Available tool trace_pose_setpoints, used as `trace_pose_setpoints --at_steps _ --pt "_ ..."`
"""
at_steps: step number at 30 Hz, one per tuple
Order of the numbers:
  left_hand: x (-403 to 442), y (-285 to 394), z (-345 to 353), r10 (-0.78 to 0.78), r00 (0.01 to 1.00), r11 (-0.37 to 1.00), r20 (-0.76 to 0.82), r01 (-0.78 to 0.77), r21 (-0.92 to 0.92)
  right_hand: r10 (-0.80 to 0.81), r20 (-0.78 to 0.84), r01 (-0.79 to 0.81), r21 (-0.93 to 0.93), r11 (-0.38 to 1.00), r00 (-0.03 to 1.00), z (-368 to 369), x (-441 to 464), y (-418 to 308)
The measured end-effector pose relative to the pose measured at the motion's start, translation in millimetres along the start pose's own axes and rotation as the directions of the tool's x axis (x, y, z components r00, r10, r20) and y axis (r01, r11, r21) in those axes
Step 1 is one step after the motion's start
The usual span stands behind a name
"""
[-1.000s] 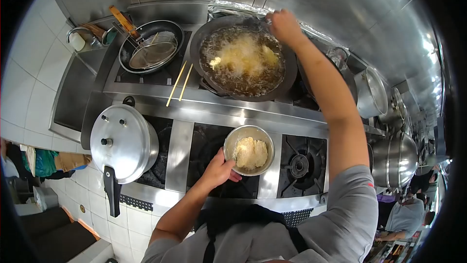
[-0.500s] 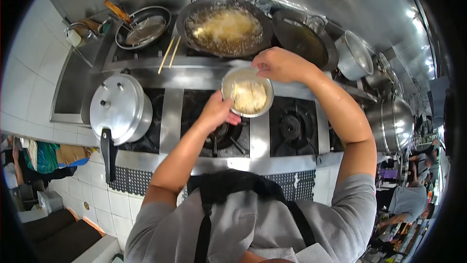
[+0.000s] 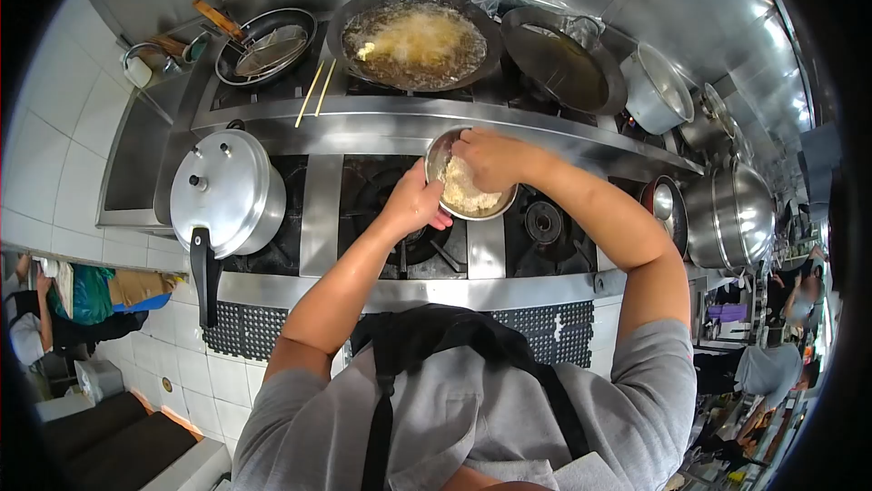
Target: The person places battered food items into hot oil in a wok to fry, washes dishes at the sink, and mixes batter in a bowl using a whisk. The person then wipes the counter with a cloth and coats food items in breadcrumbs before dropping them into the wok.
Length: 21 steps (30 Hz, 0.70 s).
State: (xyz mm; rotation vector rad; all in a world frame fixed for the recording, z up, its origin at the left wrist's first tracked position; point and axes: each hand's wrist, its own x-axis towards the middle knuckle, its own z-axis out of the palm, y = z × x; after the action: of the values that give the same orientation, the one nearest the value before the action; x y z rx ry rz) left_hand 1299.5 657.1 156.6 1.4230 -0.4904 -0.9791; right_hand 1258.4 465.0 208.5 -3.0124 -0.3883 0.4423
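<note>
My left hand grips a metal bowl by its left side, tilted above the front burners. Inside the bowl lies a pale, crumbly, batter-like food. My right hand reaches over the far right rim into the bowl, fingers curled down at the food. Its fingertips are partly hidden, so what they hold does not show. Beyond the bowl, a large wok holds bubbling oil with a yellowish, foaming mass frying in it.
A pressure cooker stands on the left burner. Chopsticks lie left of the wok, near a black pan with strainers. A second wok, a pot and a steamer stand to the right. Other people are in the background.
My right hand has moved from above the bowl's far rim down into it. The bowl has shifted slightly right and tilted more. The foaming patch in the wok looks smaller.
</note>
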Motion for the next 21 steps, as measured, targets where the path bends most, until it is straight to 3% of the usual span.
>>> trace_pose_setpoints --at_steps 3,6,10,12,15,17,21 --pt "4.7 -3.8 0.8 -0.002 1.0 1.0 0.001 0.002 0.02 0.049 0.027 -0.048 -0.026 0.999 0.998 6.1 5.9 0.9" --pt "12.0 -4.4 -2.0 0.013 1.0 1.0 -0.018 -0.013 -0.004 0.012 -0.056 -0.013 -0.019 1.0 0.998 0.0 9.0 0.5" --pt "23.5 -5.9 -11.9 -0.018 0.999 0.998 -0.051 0.016 -0.055 0.022 -0.109 -0.009 0.117 0.993 0.994 -3.3 19.8 13.3" --pt "29.4 -4.8 -17.1 -0.031 0.998 0.996 -0.047 0.027 -0.084 -0.076 -0.174 0.11 0.192 0.975 0.982 -11.4 25.6 26.7" --pt "39.7 -1.4 -24.8 -0.023 0.998 0.991 -0.059 0.015 -0.135 -0.111 -0.105 0.131 0.21 0.969 0.988 -54.7 26.4 25.7" --pt "47.1 6.4 -31.1 -0.013 0.998 0.987 -0.056 0.004 -0.158 -0.136 -0.155 0.166 0.204 0.965 0.979 -82.5 27.6 28.8" --pt "61.7 24.8 -40.5 0.036 0.998 0.981 -0.057 -0.047 -0.189 -0.03 -0.217 0.073 0.191 0.979 0.976 -144.3 31.8 44.1"
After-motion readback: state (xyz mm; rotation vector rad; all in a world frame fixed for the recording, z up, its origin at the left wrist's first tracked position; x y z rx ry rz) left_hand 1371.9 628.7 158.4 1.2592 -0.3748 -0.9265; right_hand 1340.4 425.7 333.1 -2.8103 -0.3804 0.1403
